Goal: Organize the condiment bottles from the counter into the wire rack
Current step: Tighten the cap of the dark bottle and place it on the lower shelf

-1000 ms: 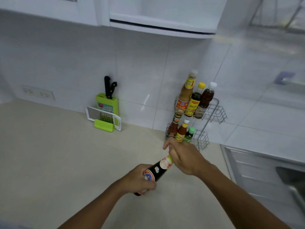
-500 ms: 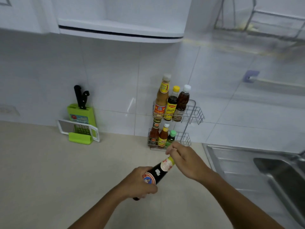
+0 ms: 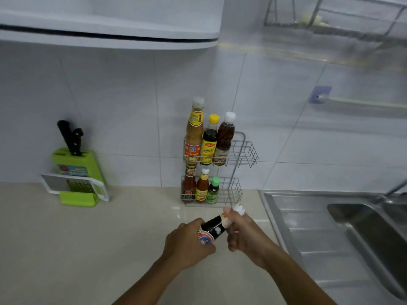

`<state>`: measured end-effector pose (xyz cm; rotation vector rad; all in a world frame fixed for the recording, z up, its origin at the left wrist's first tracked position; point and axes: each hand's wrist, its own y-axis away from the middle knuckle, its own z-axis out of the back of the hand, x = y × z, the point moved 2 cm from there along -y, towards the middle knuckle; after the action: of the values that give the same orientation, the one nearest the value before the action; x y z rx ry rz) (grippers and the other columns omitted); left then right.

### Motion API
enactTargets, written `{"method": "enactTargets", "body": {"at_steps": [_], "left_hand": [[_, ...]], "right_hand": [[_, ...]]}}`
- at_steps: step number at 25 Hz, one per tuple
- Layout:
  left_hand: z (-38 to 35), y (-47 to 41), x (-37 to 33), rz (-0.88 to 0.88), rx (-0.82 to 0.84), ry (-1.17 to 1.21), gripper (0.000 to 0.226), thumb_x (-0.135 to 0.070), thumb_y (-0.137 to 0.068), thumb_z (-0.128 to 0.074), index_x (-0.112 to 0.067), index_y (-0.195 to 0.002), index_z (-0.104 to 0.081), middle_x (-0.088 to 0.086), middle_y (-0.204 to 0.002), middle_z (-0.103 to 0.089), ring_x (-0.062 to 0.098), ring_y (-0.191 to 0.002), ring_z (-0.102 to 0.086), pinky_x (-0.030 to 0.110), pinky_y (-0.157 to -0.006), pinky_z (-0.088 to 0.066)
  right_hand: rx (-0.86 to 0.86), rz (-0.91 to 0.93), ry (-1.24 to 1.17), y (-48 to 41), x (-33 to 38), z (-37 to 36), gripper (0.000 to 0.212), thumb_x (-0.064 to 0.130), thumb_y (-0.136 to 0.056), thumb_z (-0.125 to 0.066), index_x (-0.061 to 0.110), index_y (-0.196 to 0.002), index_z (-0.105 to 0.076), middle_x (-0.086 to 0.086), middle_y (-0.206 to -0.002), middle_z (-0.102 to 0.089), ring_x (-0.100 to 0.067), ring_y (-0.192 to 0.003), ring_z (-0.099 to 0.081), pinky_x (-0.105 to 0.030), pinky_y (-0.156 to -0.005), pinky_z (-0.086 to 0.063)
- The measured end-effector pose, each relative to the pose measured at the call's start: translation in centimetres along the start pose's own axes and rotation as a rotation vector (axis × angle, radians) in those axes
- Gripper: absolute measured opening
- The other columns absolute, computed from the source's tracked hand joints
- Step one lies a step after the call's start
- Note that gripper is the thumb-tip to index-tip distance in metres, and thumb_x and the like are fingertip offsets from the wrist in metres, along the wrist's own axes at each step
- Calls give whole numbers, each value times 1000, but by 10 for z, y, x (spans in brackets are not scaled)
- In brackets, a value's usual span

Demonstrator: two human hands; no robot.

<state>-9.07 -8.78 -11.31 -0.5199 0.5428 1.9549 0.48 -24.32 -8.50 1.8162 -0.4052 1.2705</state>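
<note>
A dark sauce bottle (image 3: 213, 227) with a white cap is tilted above the counter, cap pointing up and to the right. My left hand (image 3: 187, 245) grips its lower body; my right hand (image 3: 242, 234) wraps its neck just below the cap. Right behind stands a two-tier wire rack (image 3: 242, 155) against the tiled wall. Its upper tier holds three tall bottles (image 3: 208, 142) at the left. The lower tier (image 3: 233, 190) holds three small bottles (image 3: 201, 188), also at the left. The right part of each tier shows bare wire.
A green knife block (image 3: 74, 164) with black-handled knives and a white-framed grater (image 3: 72, 186) stand at the left by the wall. A steel sink (image 3: 343, 234) lies to the right. A cabinet (image 3: 110, 29) hangs overhead, and a wall-mounted wire dish rack (image 3: 334, 20) is at the upper right.
The view has shifted right and closer to the rack. My right hand slid from over the cap down onto the neck, so the white cap now shows. The bottle stays in both hands.
</note>
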Motion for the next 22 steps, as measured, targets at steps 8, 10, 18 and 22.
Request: {"method": "enactTargets", "body": {"at_steps": [8, 10, 18, 22], "left_hand": [[-6, -90, 3, 19, 101, 527, 84, -28, -69, -83, -32, -139, -38, -8, -134, -53, 10, -115, -54, 33, -94, -52], [-10, -112, 28, 169, 39, 602, 73, -18, -83, -71, -24, -146, -35, 1, -142, -52, 13, -114, -51, 34, -94, -50], [-28, -162, 74, 351, -1, 683, 77, -15, -89, -58, -25, -156, -21, 3, -159, -36, 25, -136, -44, 28, -90, -39], [-36, -168, 76, 300, -22, 666, 68, -11, -83, -57, -32, -146, -41, -1, -146, -54, 17, -118, -54, 27, -87, -39]], "right_hand": [[-464, 429, 268, -45, 27, 53, 19, 26, -80, -88, 16, -95, -79, -6, -87, -82, -29, -79, -79, -37, -70, -64], [-590, 445, 355, -67, 35, 69, 18, 20, -78, -89, 27, -91, -78, 4, -83, -80, -17, -82, -78, -32, -79, -63], [-545, 442, 629, -151, 40, 78, 37, 19, -69, -93, 48, -79, -73, 21, -76, -67, 3, -74, -66, -9, -64, -47], [-511, 385, 837, -187, 32, 80, 25, 29, -68, -91, 45, -78, -75, 16, -68, -65, -2, -65, -64, -11, -53, -39]]}}
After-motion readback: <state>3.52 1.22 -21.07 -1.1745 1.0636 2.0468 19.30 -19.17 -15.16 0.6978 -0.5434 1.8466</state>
